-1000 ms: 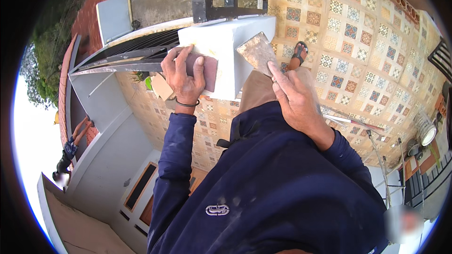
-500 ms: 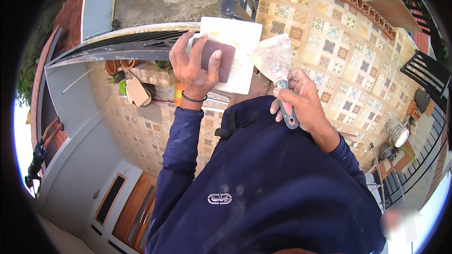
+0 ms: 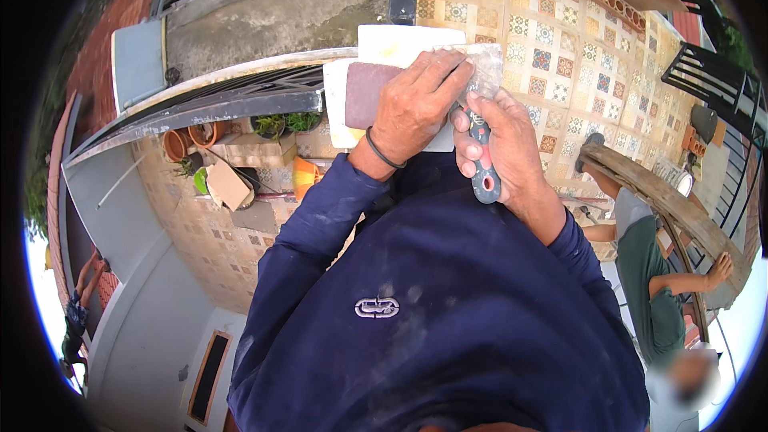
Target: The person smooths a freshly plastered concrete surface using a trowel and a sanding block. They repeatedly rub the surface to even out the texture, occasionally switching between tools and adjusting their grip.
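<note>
My left hand [image 3: 416,108] presses a maroon pad [image 3: 366,94] flat on the white block [image 3: 400,46]. My right hand [image 3: 504,140] grips a scraper [image 3: 482,116] just right of the pad, blade pointing up-left onto the block.

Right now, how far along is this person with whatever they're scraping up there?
Midway, by the look of it. The white block already shows a pale coat on its upper face. In hand: the left hand presses a maroon pad against it, while the right hand grips a putty knife, its blade smeared with pale paste. What remains cannot be told; the hands cover much of the block.
</note>
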